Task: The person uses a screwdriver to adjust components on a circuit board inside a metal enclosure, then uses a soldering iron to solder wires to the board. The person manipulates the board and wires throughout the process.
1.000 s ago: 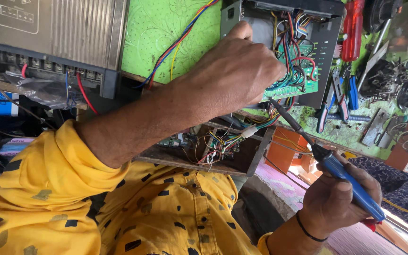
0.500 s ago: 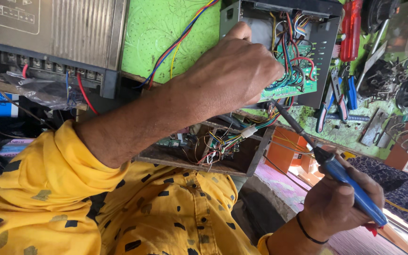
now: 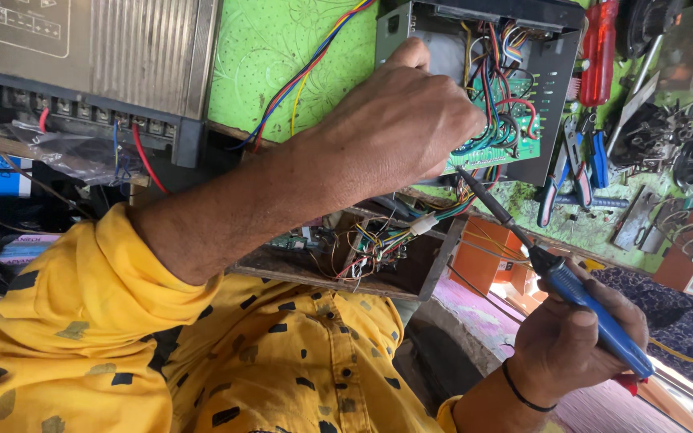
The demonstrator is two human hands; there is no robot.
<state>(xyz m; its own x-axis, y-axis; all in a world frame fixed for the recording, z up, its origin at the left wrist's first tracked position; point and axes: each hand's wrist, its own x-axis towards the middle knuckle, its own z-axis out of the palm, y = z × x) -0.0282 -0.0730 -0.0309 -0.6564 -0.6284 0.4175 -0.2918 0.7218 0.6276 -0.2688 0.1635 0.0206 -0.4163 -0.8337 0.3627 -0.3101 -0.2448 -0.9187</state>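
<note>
Soldering inside an open black metal box

Right hand (image 3: 575, 337) clenches the blue-handled soldering iron (image 3: 555, 277), its long axis slanting toward the green circuit board (image 3: 503, 144); left hand (image 3: 399, 120) clamps that board.

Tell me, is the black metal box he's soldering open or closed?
Open: the black box shows its green circuit board and coloured wires.

Clad in a loose yellow shirt (image 3: 226, 361) of crumpled cloth, scattered with small dark dashes and a few dull olive patches; sleeve (image 3: 66, 313) on the left arm pushed up above the elbow, bunched in thick folds; forearm bare below it; left hand (image 3: 403, 120) bare, without ring or watch; right hand (image 3: 575, 341) bare too; thin black band (image 3: 523, 389) round the right wrist; edge of a yellow cuff (image 3: 447, 413) just behind it.
</note>
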